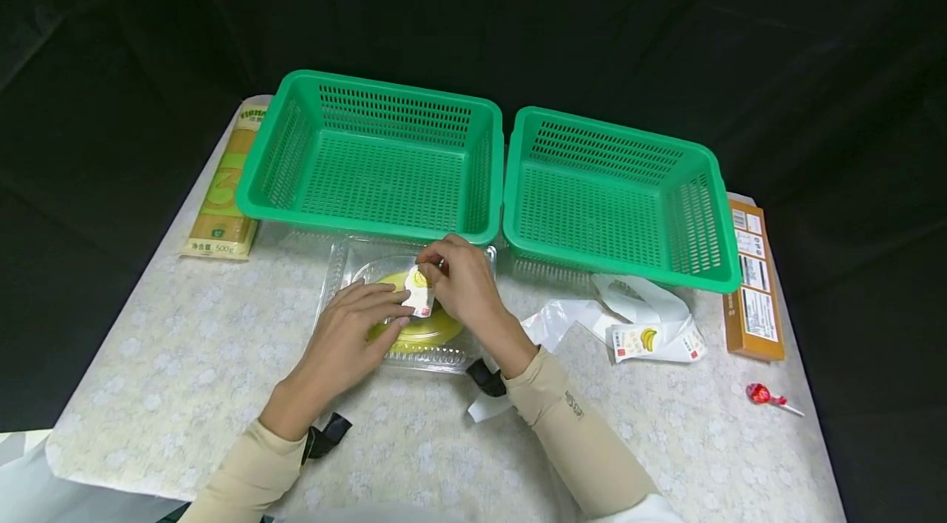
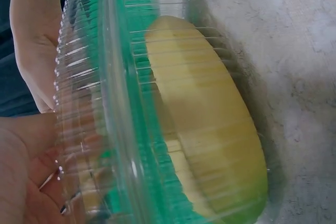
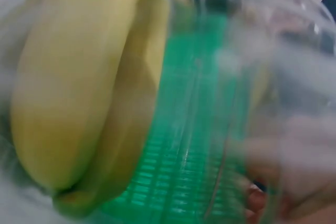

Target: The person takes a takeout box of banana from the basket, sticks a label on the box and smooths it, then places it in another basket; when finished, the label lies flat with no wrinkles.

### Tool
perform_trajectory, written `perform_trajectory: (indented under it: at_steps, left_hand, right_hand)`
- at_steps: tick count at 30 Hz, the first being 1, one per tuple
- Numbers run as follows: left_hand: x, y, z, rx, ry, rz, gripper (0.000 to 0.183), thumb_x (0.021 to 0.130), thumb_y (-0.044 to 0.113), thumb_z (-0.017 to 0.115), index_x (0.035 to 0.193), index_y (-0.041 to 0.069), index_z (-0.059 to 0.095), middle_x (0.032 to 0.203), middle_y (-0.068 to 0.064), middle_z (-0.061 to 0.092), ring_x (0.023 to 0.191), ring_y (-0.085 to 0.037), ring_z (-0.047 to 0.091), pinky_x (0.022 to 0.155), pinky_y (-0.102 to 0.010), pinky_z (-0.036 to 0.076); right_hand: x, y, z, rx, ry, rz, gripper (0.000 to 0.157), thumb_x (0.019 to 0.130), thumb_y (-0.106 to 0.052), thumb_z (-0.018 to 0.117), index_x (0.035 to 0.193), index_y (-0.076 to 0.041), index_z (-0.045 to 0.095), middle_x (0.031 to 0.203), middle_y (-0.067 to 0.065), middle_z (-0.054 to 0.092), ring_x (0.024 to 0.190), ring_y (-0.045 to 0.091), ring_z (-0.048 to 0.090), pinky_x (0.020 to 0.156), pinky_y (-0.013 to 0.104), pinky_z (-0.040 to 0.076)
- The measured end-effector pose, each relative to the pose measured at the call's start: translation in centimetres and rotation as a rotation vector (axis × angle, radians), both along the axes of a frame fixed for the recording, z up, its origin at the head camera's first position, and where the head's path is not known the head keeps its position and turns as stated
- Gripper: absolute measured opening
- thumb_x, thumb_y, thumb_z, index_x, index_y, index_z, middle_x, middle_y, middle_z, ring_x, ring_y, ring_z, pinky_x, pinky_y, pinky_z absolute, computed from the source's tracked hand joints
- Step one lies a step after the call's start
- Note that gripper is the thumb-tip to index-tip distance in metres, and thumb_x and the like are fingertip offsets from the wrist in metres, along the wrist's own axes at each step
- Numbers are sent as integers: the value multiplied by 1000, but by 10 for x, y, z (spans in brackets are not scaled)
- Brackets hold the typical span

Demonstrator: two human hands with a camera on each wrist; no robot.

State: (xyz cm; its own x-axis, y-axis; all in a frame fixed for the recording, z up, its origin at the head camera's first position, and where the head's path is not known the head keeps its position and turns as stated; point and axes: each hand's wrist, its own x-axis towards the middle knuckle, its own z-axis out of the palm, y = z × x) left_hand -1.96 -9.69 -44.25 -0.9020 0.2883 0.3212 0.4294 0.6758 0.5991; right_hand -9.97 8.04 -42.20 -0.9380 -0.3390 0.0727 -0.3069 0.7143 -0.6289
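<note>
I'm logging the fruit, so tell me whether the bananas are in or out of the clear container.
In: both wrist views show the bananas through the transparent walls of the clear container.

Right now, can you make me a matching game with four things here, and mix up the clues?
Things:
1. Bananas
2. Lollipop
3. White label
4. Long packet

Clues:
A. Left of both green baskets in the head view
B. At the fingertips of the right hand
C. Inside the clear container
D. Red, on a white stick

Right pairs: 1-C, 2-D, 3-B, 4-A.
</note>
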Motion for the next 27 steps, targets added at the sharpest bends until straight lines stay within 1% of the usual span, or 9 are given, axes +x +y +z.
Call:
perform_trajectory:
  at_steps: [5, 8, 10, 12, 14, 19, 23, 27]
  left_hand:
    - [-5, 4, 0, 26, 31, 32, 13, 91, 15, 73, 101, 11, 80, 110, -5, 78, 111, -27, 69, 111, -53, 43]
    - [-9, 8, -1, 26, 65, 52, 12, 90, 13, 74, 100, 11, 79, 104, -4, 78, 103, -25, 68, 105, -49, 47]
    - [-11, 10, -2, 5, 83, 58, 13, 90, 12, 73, 102, 11, 79, 106, -5, 76, 103, -25, 66, 103, -48, 49]
    - [-11, 11, -3, -23, 84, 60, 16, 91, 13, 72, 106, 10, 78, 111, -6, 74, 106, -26, 65, 104, -47, 48]
    - [-10, 12, -4, -50, 63, 61, 21, 92, 15, 71, 112, 10, 77, 119, -8, 72, 112, -28, 63, 107, -49, 46]
    - [-8, 12, -4, -109, -34, 71, 35, 95, 20, 67, 129, 9, 69, 137, -12, 63, 131, -33, 54, 115, -53, 39]
    - [-9, 11, -3, -167, -80, 65, 44, 98, 25, 63, 140, 11, 60, 150, -14, 53, 142, -35, 45, 119, -55, 34]
    - [-9, 12, -1, -189, -131, 64, 49, 100, 30, 58, 146, 13, 53, 159, -14, 42, 149, -35, 35, 123, -58, 24]
  right_hand:
    - [-1, 0, 0, 5, 31, -3, 9, 92, -6, 70, 96, -7, 77, 87, 6, 70, 70, 16, 60, 64, 26, 47]
    - [0, 0, 1, 14, 40, -3, 9, 92, -5, 69, 97, -6, 77, 88, 7, 70, 71, 17, 61, 65, 27, 48]
    - [1, 0, 2, 29, 32, -5, 9, 93, -5, 69, 98, -7, 77, 90, 7, 70, 73, 18, 61, 65, 28, 49]
    - [3, 1, 3, 43, 18, -8, 10, 93, -5, 69, 99, -7, 77, 91, 8, 69, 74, 19, 62, 65, 29, 50]
    - [4, 1, 4, 59, 6, -8, 10, 93, -5, 69, 99, -7, 77, 91, 8, 68, 76, 20, 63, 65, 30, 51]
    - [7, 0, 7, 97, -6, 19, 11, 92, -7, 70, 101, -8, 76, 93, 8, 67, 76, 20, 64, 63, 28, 51]
    - [10, 2, 11, 121, -17, 44, 18, 92, -8, 72, 109, -8, 75, 97, 10, 65, 75, 19, 63, 61, 27, 49]
    - [14, 6, 13, 146, 8, 72, 31, 91, -8, 74, 121, -8, 70, 106, 13, 65, 74, 19, 62, 62, 29, 50]
